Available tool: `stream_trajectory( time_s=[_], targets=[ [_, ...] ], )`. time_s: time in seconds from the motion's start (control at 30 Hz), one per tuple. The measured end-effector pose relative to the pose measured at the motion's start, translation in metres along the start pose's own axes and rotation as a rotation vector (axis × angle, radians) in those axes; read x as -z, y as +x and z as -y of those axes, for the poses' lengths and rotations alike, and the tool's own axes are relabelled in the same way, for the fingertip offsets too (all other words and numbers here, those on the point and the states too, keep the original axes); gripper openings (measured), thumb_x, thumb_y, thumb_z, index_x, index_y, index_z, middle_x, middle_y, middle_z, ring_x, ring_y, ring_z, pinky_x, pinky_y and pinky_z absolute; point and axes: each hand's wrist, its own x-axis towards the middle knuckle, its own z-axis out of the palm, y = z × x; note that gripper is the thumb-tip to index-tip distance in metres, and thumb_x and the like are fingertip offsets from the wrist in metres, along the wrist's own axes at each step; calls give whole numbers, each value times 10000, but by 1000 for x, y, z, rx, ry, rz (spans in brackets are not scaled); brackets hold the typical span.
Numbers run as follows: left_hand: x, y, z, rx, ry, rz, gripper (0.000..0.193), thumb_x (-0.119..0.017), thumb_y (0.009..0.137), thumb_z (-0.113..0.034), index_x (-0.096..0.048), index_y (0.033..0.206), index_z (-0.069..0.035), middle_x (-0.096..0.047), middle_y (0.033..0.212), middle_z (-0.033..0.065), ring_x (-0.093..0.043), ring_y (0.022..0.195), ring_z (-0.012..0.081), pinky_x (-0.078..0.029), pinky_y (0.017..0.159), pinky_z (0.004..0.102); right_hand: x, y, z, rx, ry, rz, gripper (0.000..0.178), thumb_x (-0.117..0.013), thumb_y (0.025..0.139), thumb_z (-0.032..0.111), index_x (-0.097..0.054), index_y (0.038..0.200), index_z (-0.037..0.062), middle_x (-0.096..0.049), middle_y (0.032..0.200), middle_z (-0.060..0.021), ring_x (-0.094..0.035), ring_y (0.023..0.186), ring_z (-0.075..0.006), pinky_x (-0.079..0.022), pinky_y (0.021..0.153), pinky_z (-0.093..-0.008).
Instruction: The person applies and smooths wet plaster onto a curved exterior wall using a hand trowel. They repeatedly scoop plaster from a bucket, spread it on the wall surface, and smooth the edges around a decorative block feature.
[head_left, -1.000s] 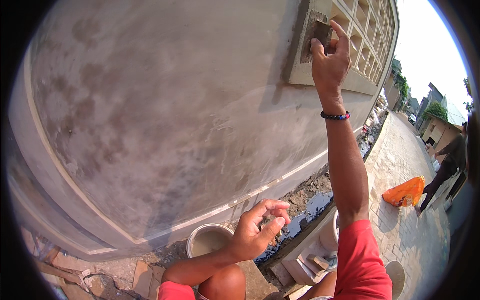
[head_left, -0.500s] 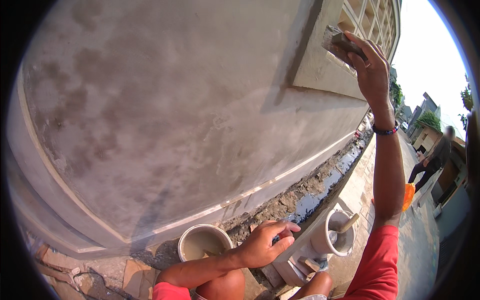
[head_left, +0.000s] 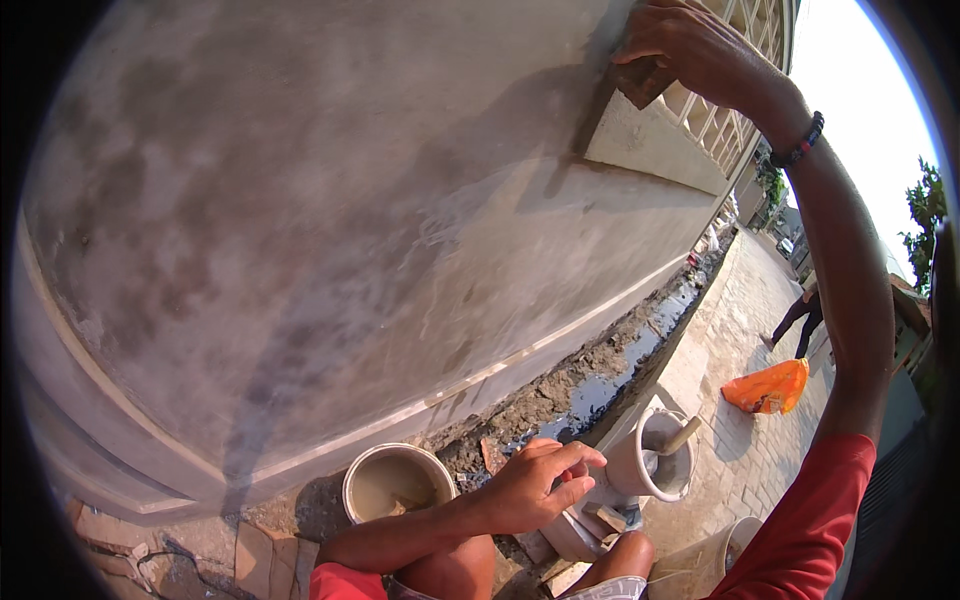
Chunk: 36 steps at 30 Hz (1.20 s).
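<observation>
My right hand [head_left: 695,55] is raised high at the upper right, wrapped over a brown, block-like hand float [head_left: 642,82]. The float is at the raised edge of the window surround [head_left: 650,145], partly hidden by my fingers; whether it touches the plaster I cannot tell. My left hand [head_left: 540,485] hovers low in front of my knees, fingers loosely bent, thumb apart, nothing visible in it. Beside that forearm stands a round bucket [head_left: 449,478] of murky liquid. To the left hand's right is a white bucket [head_left: 625,468] with a pale handle [head_left: 682,437] sticking out.
A grey plastered wall [head_left: 300,220] with damp patches fills the left. Along its foot runs a muddy ditch [head_left: 600,395] with dark water. An orange bag [head_left: 768,388] lies on the paving, with a person's legs [head_left: 800,318] beyond. Broken slabs [head_left: 265,555] lie at lower left.
My right hand has moved up and left with the float, from the lattice side to the surround's left edge. The left hand has barely moved. More of the orange bag now shows.
</observation>
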Motion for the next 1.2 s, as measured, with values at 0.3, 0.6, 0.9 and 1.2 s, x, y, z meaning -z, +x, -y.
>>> stream_trajectory(
  time_s=[0.3,0.6,0.9,1.2],
  targets=[
    [-4,2,2,0,0,12,226,-639,908,-177,-648,1106,-70,-658,842,72,-632,834,225,-452,813,370,58,-17,-22,-615,332,-465,438,-614,826,46,-544,1258,19,-656,985,-111,-637,873,-211,-529,803,-351],
    [-8,3,0,31,13,67,229,-651,897,-157,-649,1105,-62,-662,842,65,-626,807,220,-454,801,359,-41,-11,44,-1081,315,-902,569,-546,770,-40,-479,1332,12,-651,974,-125,-638,903,-212,-509,843,-343],
    [-3,1,-8,60,30,32,239,-657,880,-126,-650,1108,-51,-658,866,85,-634,824,223,-460,835,360,-133,-15,77,-1329,425,-924,534,-658,810,86,-529,1328,89,-665,1030,-172,-647,977,-310,-498,897,-416],
    [-1,-2,-8,68,59,67,241,-655,885,-136,-648,1110,-49,-663,880,88,-635,842,227,-455,847,357,-112,-12,95,-1201,504,-1020,529,-682,806,64,-543,1315,87,-650,842,-93,-651,747,-186,-533,693,-327]
  ],
)
